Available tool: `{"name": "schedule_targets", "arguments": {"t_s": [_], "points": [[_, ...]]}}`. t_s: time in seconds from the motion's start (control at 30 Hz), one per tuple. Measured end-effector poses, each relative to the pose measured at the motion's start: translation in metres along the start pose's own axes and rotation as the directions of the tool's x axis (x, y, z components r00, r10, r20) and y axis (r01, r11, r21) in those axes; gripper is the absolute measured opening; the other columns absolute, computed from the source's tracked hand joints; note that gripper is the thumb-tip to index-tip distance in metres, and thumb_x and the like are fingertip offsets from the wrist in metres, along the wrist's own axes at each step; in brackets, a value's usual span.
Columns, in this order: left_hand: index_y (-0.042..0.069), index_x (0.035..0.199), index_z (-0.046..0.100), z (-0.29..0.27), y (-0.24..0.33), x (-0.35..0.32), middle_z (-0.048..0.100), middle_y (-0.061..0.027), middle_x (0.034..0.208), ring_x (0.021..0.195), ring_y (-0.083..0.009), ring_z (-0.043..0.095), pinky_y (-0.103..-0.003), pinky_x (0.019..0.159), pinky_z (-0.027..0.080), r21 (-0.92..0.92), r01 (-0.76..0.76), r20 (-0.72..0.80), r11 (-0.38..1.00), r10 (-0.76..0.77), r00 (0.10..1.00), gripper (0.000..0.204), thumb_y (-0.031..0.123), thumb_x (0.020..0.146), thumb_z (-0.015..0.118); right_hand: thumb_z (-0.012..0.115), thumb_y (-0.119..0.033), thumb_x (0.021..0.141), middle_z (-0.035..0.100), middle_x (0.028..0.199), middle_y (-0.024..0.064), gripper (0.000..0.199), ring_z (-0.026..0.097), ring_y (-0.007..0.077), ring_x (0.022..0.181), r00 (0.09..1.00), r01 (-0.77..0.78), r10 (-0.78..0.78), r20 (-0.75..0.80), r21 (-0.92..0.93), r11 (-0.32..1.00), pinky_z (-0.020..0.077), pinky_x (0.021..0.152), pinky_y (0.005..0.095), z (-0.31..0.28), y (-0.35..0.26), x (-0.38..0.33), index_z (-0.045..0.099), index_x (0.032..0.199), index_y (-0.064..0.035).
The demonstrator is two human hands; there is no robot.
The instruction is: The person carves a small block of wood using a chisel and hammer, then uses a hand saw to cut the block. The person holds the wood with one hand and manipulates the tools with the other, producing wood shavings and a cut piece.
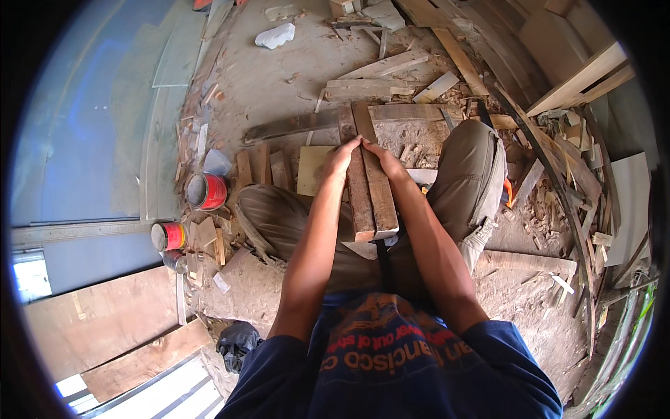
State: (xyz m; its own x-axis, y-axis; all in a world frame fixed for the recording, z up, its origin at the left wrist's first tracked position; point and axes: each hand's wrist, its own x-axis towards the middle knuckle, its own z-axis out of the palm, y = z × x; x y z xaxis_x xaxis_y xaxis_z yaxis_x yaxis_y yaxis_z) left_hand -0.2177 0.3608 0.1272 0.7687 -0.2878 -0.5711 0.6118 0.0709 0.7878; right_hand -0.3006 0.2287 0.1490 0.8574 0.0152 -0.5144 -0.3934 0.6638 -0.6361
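Note:
Two long brown wooden blocks, the left block (359, 199) and the right block (379, 188), lie side by side lengthwise between my knees. Their near ends are close to my lap, and a narrow seam runs between them. My left hand (340, 158) wraps the outer side of the left block. On the other side, my right hand (385, 160) grips the right block, and the thumbs meet over the seam. Both sets of fingers are partly hidden behind the wood. Beyond the hands, the far ends reach a long dark plank (293, 126) lying across the floor.
To the left stand two red-labelled tins (207, 191) near small wood offcuts (206, 231). A black plastic bag (239, 345) lies at lower left. Scrap boards (384, 65) and wood chips litter the far floor. An orange-handled tool (509, 192) lies beyond my right knee, beside long curved-looking planks (551, 167).

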Motion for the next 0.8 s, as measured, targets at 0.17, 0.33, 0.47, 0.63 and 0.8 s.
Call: {"name": "schedule_targets", "arguments": {"t_s": [0.17, 0.33, 0.47, 0.63, 0.8], "points": [[0.002, 0.119, 0.074, 0.019, 0.010, -0.020, 0.074, -0.0092, 0.118, 0.103, -0.0193, 0.070, -0.033, 0.090, 0.055, 0.054, -0.080, -0.043, 0.995, 0.082, 0.996, 0.038, 0.029, 0.092, 0.076, 0.061, -0.040, 0.099, 0.070, 0.119, 0.0066, 0.046, 0.066, 0.0195, 0.100, 1.000, -0.003, 0.003, -0.026, -0.003, 1.000, 0.0501, 0.092, 0.0322, 0.008, -0.016, -0.017, 0.065, 0.133, -0.0089], [-0.001, 0.119, 0.074, 0.022, 0.034, -0.031, 0.073, -0.0110, 0.119, 0.107, -0.0203, 0.069, -0.034, 0.094, 0.053, 0.099, -0.065, -0.138, 0.993, 0.079, 0.987, 0.045, 0.030, 0.087, 0.082, 0.062, -0.044, 0.097, 0.072, 0.114, 0.0098, 0.046, 0.068, 0.0222, 0.095, 0.999, 0.035, -0.035, -0.010, -0.049, 0.998, 0.0527, 0.089, 0.0343, 0.013, -0.019, -0.004, 0.068, 0.125, -0.0071], [-0.001, 0.120, 0.073, 0.029, 0.040, -0.037, 0.072, -0.0119, 0.121, 0.109, -0.0215, 0.068, -0.034, 0.096, 0.052, 0.115, -0.092, -0.146, 0.989, 0.109, 0.983, 0.048, 0.031, 0.085, 0.083, 0.063, -0.046, 0.097, 0.072, 0.112, 0.0105, 0.049, 0.068, 0.0232, 0.095, 0.995, 0.085, -0.083, 0.046, -0.038, 0.996, 0.0530, 0.088, 0.0346, 0.008, -0.018, 0.001, 0.067, 0.125, -0.0061], [0.001, 0.123, 0.071, 0.022, 0.038, -0.029, 0.071, -0.0120, 0.123, 0.111, -0.0224, 0.067, -0.036, 0.097, 0.051, 0.108, -0.126, -0.137, 0.986, 0.140, 0.981, 0.052, 0.034, 0.085, 0.083, 0.063, -0.046, 0.096, 0.071, 0.113, 0.0120, 0.051, 0.068, 0.0239, 0.096, 1.000, 0.005, -0.005, -0.001, -0.011, 1.000, 0.0525, 0.088, 0.0354, 0.016, -0.021, -0.007, 0.066, 0.125, -0.0037], [0.001, 0.121, 0.073, 0.019, 0.039, -0.014, 0.072, -0.0139, 0.123, 0.111, -0.0235, 0.066, -0.038, 0.097, 0.050, 0.037, -0.178, -0.040, 0.983, 0.180, 0.983, 0.054, 0.037, 0.083, 0.084, 0.063, -0.046, 0.096, 0.070, 0.118, 0.0134, 0.055, 0.067, 0.0242, 0.100, 0.998, 0.056, -0.056, -0.007, -0.009, 0.998, 0.0510, 0.092, 0.0354, 0.015, -0.022, -0.004, 0.065, 0.129, -0.0021]]}}
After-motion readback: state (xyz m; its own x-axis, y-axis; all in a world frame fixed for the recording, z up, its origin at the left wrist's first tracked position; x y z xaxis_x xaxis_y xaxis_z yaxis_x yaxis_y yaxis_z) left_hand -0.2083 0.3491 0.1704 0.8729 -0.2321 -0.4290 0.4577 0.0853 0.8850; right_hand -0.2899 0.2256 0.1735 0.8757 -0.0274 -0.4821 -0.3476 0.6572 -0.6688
